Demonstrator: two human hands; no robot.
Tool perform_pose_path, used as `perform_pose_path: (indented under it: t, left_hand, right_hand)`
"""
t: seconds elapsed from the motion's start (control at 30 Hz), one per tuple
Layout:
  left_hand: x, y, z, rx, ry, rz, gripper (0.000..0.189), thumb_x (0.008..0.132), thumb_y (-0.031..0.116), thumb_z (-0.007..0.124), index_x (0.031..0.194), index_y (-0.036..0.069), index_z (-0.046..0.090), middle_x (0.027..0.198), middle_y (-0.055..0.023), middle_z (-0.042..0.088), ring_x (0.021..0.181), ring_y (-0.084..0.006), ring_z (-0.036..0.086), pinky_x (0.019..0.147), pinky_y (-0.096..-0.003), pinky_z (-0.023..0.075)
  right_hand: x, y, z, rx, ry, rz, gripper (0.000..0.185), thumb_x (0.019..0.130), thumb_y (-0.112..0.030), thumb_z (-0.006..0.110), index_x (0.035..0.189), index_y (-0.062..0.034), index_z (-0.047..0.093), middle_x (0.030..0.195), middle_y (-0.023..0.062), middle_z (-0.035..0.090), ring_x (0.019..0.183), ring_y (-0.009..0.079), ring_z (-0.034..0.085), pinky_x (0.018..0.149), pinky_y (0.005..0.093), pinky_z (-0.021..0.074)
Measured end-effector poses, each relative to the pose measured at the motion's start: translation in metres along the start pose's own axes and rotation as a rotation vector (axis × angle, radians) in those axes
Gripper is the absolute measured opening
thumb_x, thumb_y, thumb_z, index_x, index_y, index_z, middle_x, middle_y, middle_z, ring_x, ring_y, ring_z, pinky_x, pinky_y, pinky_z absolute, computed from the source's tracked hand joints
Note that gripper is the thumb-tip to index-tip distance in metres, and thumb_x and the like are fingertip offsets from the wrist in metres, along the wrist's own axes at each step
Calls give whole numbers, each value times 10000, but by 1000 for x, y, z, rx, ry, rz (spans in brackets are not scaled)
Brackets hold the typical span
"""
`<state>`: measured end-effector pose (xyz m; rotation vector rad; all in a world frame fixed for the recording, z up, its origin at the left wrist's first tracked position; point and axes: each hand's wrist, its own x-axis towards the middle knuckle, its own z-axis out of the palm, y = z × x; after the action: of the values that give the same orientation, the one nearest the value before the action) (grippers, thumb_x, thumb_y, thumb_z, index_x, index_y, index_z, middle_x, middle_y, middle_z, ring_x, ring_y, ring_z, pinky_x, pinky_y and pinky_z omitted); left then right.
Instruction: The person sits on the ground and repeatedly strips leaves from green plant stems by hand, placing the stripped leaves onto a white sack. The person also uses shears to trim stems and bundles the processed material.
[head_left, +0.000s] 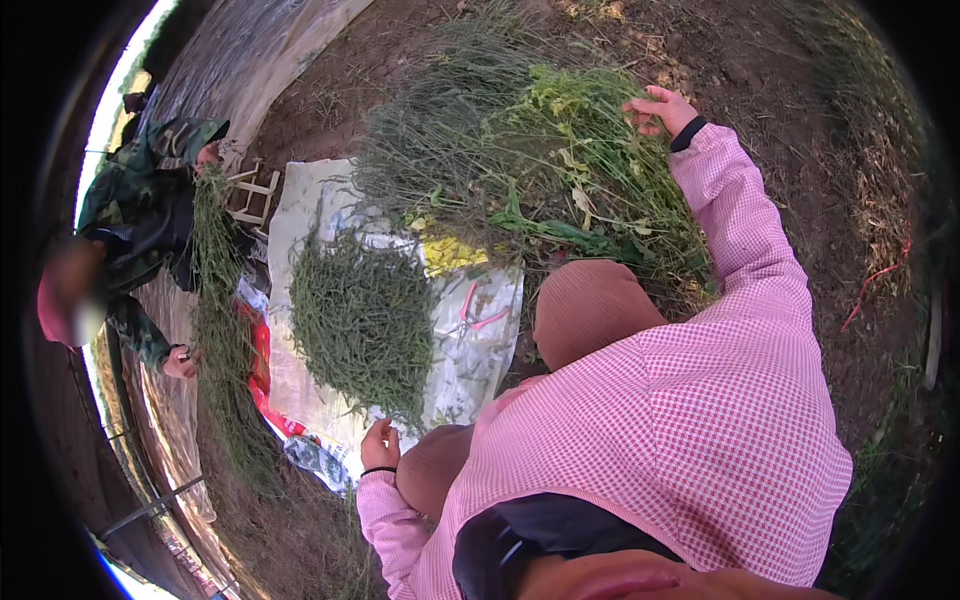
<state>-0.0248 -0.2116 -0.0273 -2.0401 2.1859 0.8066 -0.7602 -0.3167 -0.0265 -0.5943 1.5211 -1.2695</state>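
Note:
My right hand (660, 112) is at the upper right, fingers parted and partly bent, at the edge of a heap of green leafy stems (585, 150). No stem is plainly gripped in it. My left hand (381, 447) is beside my knee at the sheet's near edge, with curled fingers; whether it holds anything is unclear. Between the hands lies a pale plastic sheet (480, 360) bearing a mound of cut green sprigs (364, 319). Pink-handled pruning shears (471, 321) lie spread on the sheet, right of the mound. Greyish-green stalks (450, 112) are piled behind it.
A person in a camouflage jacket (150, 165), at the left, holds a long bundle of green stalks (221, 300) with both hands. A small wooden stool frame (255, 193) is behind the sheet. Red packaging (262, 360) lies along its left edge. A red string (874, 289) is on the soil at the right.

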Motion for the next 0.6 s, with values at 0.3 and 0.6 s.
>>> perform_pose_path:
  t: [0.3, 0.6]
  left_hand:
    - [-8, 8, -11, 2, 85, 78, 212, 781, 95, 603, 989, 51, 608, 754, -103, 646, 677, -217, 637, 637, -334, 493]
    - [16, 59, -34, -61, 116, 283, 224, 773, 75, 600, 990, 22, 601, 863, -126, 641, 719, -214, 635, 667, -314, 501]
  right_hand:
    - [-95, -68, -43, 117, -225, -215, 421, 926, -220, 476, 1235, 20, 320, 927, 172, 637, 509, 143, 532, 448, 254, 417]
    - [-188, -126, -68, 168, -460, -527, 216, 944, -247, 412, 1059, -134, 556, 808, 108, 620, 477, 89, 404, 454, 252, 316]
